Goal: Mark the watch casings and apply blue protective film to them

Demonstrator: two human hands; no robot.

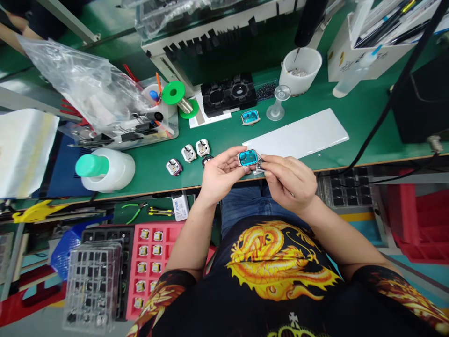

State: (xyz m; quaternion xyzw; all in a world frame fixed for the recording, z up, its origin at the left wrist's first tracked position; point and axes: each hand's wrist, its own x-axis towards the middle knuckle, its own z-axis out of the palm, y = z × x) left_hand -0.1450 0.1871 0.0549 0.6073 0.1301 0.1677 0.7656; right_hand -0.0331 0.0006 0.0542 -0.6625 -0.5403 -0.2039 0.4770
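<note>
My left hand (220,174) and my right hand (289,180) meet over the near edge of the green bench. Between their fingertips they hold a small metal part with a blue film (248,157). The left fingers pinch its left side. The right fingers are curled at its right side, where a small silvery piece (259,164) shows. A second blue-filmed part (250,117) lies farther back on the bench. Three small white-and-metal parts (189,153) lie in a row left of my left hand.
A white sheet (301,133) lies behind my hands, with a black fixture (228,95), white cup (300,70) and clear stand (278,104) beyond. A green-capped bottle (105,169) and plastic-bag clutter (87,84) sit left. Below the bench stand a red tray of parts (149,262) and clear trays (91,285).
</note>
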